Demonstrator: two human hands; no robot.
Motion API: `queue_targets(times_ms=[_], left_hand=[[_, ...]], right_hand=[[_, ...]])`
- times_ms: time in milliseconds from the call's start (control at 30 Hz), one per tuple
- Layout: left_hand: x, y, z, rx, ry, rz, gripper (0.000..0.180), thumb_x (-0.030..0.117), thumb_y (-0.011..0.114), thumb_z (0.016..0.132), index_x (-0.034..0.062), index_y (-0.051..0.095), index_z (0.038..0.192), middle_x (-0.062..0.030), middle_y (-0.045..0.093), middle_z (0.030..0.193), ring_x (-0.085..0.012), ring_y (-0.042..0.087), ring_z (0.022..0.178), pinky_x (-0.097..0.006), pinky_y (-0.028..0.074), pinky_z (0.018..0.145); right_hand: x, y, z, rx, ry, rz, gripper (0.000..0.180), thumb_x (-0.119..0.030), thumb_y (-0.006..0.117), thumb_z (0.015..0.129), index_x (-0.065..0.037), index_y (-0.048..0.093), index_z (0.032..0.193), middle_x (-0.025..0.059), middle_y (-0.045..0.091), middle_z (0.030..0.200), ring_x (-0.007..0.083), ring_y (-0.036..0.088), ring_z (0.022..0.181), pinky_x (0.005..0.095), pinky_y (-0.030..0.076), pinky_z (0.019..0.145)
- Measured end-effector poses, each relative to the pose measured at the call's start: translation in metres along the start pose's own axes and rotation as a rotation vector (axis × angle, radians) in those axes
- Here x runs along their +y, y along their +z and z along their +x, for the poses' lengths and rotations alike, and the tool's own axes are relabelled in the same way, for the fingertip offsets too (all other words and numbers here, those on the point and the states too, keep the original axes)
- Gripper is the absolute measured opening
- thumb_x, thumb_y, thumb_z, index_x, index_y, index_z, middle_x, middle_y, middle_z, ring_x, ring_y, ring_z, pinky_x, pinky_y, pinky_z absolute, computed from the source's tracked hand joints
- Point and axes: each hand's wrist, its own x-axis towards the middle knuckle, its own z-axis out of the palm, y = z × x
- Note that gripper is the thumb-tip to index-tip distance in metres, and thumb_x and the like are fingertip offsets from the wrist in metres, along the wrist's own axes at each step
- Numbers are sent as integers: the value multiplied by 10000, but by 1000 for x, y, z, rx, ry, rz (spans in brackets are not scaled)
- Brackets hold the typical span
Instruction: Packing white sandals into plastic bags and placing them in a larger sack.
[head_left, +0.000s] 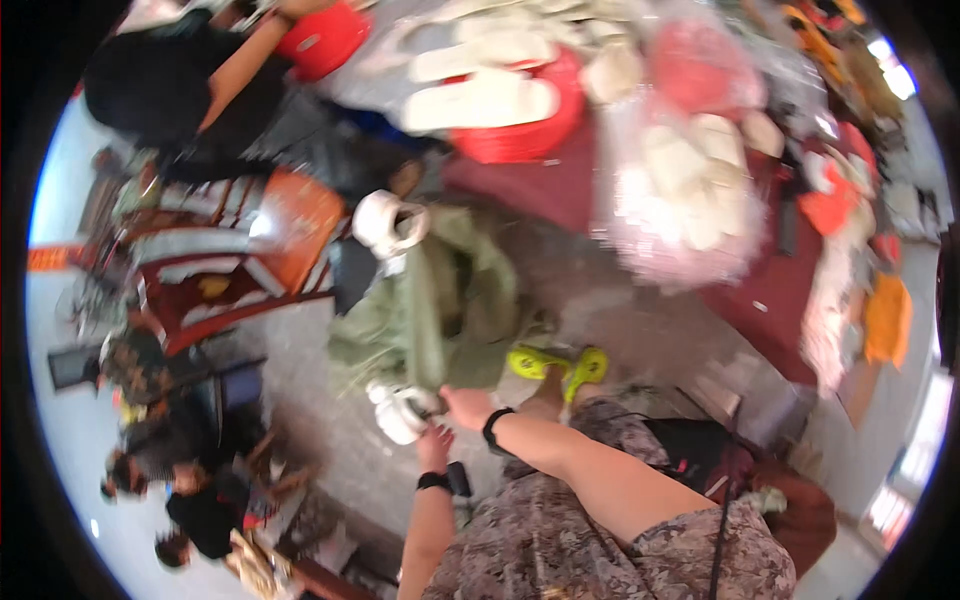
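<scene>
At the near edge of a green cloth heap, which looks like a large sack (440, 335), lies a white, rounded, shoe-like thing (396, 414) with a dark hollow. My left hand (436, 446) has its bent fingers at the right edge of this white thing. Just above it, my right hand (467, 409) is closed where the white thing meets the green cloth; what it pinches is hidden. Both hands are slightly blurred. A similar white thing with an opening (390, 224) rests at the far end of the cloth. Black bands circle both wrists.
My feet in yellow-green clogs (538, 362) stand close by. Beyond is a dark red surface (540, 188) with white slippers (482, 100), red round stacks and clear plastic bags (690, 215). A wooden chair (300, 225) stands left. Another person (150, 85) works at far left; several people sit at lower left.
</scene>
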Motion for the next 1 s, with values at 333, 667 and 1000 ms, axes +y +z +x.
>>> queue_targets(times_ms=[333,667,1000], left_hand=[[30,76,-36,-538,48,1162,345,329,587,941,10,586,1073,-90,666,872,-186,664,729,-289,535,620],[83,240,-6,-994,-77,1835,424,319,692,886,89,551,1213,-76,616,957,-159,566,734,-319,477,596],[20,317,-26,-948,-103,2037,338,248,687,892,-16,617,1091,-83,639,794,-164,608,649,-327,486,571]], right_hand=[[124,-215,-110,543,195,187,308,-323,647,806,-94,640,1013,130,680,979,340,638,926,443,498,795],[181,-157,-485,2009,756,590,263,-241,669,830,-55,689,1015,114,702,920,218,682,852,335,526,770],[102,215,-700,2457,2193,522,502,-299,720,753,-77,582,1182,187,606,1165,359,588,1051,467,479,901]])
